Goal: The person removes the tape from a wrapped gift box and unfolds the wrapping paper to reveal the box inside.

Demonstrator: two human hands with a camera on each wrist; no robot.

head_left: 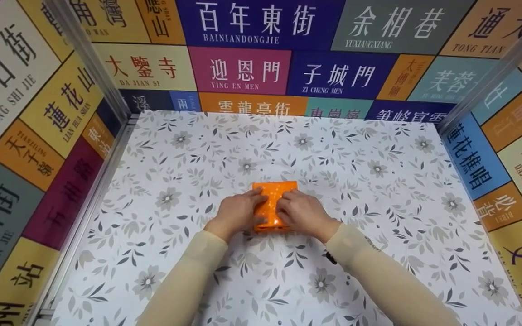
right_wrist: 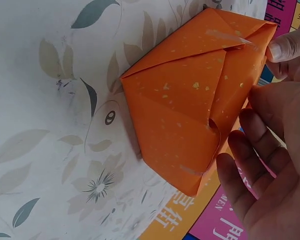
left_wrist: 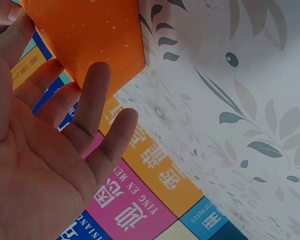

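Observation:
An orange paper-wrapped package with small gold flecks lies in front of me in the head view. My left hand holds its left side, thumb and fingertips at the edge, the outer fingers spread loosely in the left wrist view. From the right, my right hand grips the other side with thumb and fingertips. The right wrist view shows the package's end, where folded flaps overlap and shiny strips like clear tape cross the paper. One small flap edge stands slightly raised there.
Under the package spreads a white table surface printed with grey flowers and leaves. Colourful panels with Chinese place names wall the back and both sides. Metal posts stand at the corners.

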